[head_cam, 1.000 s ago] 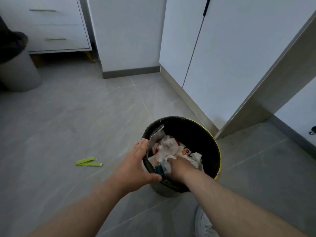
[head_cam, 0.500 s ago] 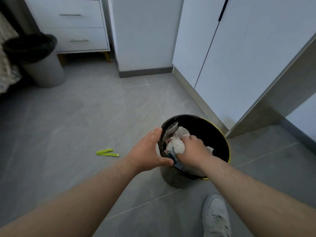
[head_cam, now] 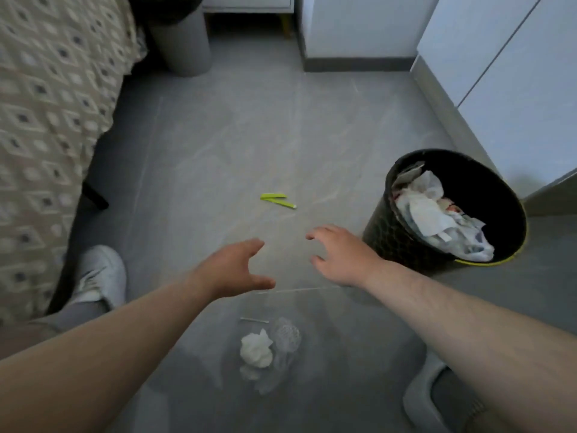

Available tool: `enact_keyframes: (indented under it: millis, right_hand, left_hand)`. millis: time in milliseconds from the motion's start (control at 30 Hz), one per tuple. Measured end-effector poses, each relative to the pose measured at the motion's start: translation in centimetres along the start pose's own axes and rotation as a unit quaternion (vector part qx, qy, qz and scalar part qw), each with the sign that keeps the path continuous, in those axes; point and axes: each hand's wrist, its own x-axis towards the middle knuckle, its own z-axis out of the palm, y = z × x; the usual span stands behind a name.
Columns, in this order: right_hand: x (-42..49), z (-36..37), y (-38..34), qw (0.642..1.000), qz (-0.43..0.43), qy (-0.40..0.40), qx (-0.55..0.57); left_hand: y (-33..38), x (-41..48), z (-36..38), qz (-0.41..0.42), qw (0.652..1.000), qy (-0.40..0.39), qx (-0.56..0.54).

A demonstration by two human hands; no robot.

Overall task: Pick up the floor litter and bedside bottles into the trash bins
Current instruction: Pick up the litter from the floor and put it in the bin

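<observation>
Crumpled white tissue paper (head_cam: 256, 350) lies on the smooth grey tiled floor (head_cam: 218, 145), touching a crinkled clear plastic wrapper (head_cam: 285, 337). A thin pale stick (head_cam: 254, 320) lies just beyond them. Two flat lime-green strips (head_cam: 278, 200) lie further out. Between the two lots of litter hover the left hand (head_cam: 232, 270) and right hand (head_cam: 340, 254), both spread wide with fingers loosely bent and holding nothing. Just right of the right hand stands a round black bin with a yellow edge (head_cam: 387, 235), stuffed with white paper and plastic. A grey round bin (head_cam: 184, 48) stands by the diamond-patterned bedspread (head_cam: 46, 120).
</observation>
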Motion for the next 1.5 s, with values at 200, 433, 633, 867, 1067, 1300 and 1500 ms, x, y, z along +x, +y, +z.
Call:
enact_keyframes:
  millis: [200, 433, 633, 867, 1067, 1300, 1500]
  right_hand:
    - [-0.5, 10.2, -0.4, 0.980, 0.024, -0.193, -0.043]
    - [-1.5, 18.6, -0.1, 0.974, 0.065, -0.218, -0.007]
    - [-1.7, 21.2, 0.1, 0.984, 0.023, -0.166, -0.064]
    - [-0.8, 21.4, 1.1, 0.977, 0.120, -0.155, 0.081]
    - [0.7, 19.2, 2.5, 0.960, 0.162, -0.146, 0.174]
    - [1.3, 15.0, 3.7, 0.951, 0.179, -0.114, 0.225]
    - [2.4, 5.0, 3.4, 0.934, 0.180, -0.040, 0.305]
  left_hand:
    - [-6.4, -1.8, 8.3, -0.030, 0.990, -0.122, 0.060]
    - [-7.6, -1.2, 15.8, 0.006, 0.986, -0.127, 0.106]
    - [-6.9, -0.1, 17.7, 0.013, 0.983, -0.073, 0.166]
    - [-7.4, 0.9, 18.5, -0.019, 0.995, -0.057, 0.086]
    - [-8.2, 2.2, 18.0, -0.112, 0.989, -0.089, -0.019]
    - [-8.8, 2.2, 14.7, -0.142, 0.982, -0.036, -0.116]
    - [-4.0, 5.3, 5.9, -0.171, 0.915, 0.112, -0.349]
